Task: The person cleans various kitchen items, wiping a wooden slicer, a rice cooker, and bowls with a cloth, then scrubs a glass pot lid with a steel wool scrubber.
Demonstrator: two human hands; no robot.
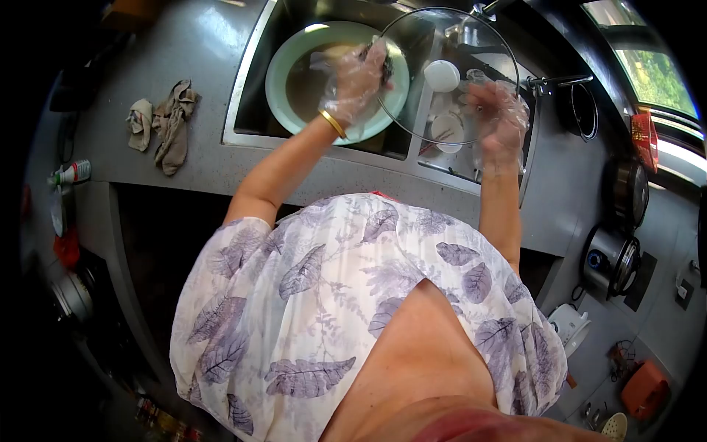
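A round glass lid (412,44) with a thin metal rim is held up over the sink, see-through against what lies behind it. My left hand (352,88), in a clear plastic glove and with a gold bangle at the wrist, is closed at the lid's left edge. A dark, crinkled scrubber (387,70) shows partly at its fingers. On the opposite side, my right hand (502,121), also gloved, grips the lid near its right rim. Below my left hand sits a pale green basin (278,81) with cloudy water in it.
The steel sink (234,121) has a second bowl holding a white bowl (442,76) and another white dish (447,132). Cloths (173,129) lie on the left counter. A faucet (560,81) juts in at right, near a pressure cooker (610,261).
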